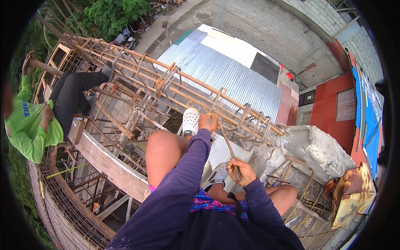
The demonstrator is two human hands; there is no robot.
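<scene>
A thin rusty steel rod (227, 141) slants between my two hands. My right hand (241, 171) is closed around its lower end, above my right knee. My left hand (208, 121) is a closed fist beside the rod's upper end, against the rebar cage (196, 100). What its fingers grip is hidden. The cage is made of long rusty bars with stirrups around them, running from upper left to the right. My white perforated clog (191, 121) rests by the cage, near the left hand; the other clog (217, 174) is below, near the right hand.
A co-worker in a green shirt (50, 133) sits on the frame at left, one hand holding a timber. Planks (112, 166) and rebar cross gaps below. Broken concrete (312, 148) and a rusty sheet (354, 196) stand right. A corrugated roof (225, 68) lies lower beyond the cage.
</scene>
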